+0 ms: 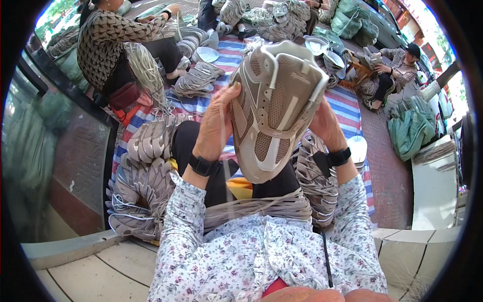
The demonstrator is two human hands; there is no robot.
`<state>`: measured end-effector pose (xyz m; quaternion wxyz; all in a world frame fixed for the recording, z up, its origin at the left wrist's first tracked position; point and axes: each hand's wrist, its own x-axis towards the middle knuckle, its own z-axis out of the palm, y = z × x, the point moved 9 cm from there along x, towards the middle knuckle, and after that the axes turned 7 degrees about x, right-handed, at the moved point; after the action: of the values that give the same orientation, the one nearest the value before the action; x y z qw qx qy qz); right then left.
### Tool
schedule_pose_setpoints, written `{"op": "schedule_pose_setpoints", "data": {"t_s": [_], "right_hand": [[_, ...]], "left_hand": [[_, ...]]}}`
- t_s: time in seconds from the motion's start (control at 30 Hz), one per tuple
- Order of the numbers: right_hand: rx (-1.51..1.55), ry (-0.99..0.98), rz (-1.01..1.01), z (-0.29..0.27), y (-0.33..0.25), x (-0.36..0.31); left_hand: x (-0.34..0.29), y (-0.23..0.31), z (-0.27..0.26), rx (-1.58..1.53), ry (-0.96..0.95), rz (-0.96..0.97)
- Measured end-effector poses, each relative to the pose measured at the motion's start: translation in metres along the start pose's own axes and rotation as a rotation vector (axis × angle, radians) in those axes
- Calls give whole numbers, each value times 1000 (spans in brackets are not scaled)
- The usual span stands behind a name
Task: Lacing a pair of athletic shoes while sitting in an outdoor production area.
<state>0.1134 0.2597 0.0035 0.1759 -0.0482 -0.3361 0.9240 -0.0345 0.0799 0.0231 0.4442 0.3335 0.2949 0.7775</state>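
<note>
Upper [275, 113] is up in front of you, toe end your way, left hand [215, 120] gripping one side; right hand [328, 125] meets the other, fingers hidden, can't tell its grip. Probably light, soft mesh, stiffer overlays; hold both sides.
</note>
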Motion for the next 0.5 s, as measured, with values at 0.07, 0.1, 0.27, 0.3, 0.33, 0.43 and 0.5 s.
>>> {"op": "schedule_pose_setpoints", "data": {"t_s": [0.07,0.1,0.27,0.3,0.33,0.43,0.5], "right_hand": [[76,194,-75,-22,17,-3],[122,242,-34,-45,56,-35],[-151,408,183,-81,117,-56],[-192,407,173,-85,120,-54],[-224,390,209,-90,121,-49],[-234,328,290,-92,133,-39],[-199,333,322,-98,138,-41]], "left_hand": [[-15,-28,-11,-153,78,-37],[-61,-70,-29,-174,193,-130],[-127,-164,-99,-143,582,-469],[-130,-167,-96,-140,596,-486],[-129,-163,-96,-70,612,-477],[-133,-157,-115,98,631,-509],[-127,-139,-105,319,553,-475]]}}
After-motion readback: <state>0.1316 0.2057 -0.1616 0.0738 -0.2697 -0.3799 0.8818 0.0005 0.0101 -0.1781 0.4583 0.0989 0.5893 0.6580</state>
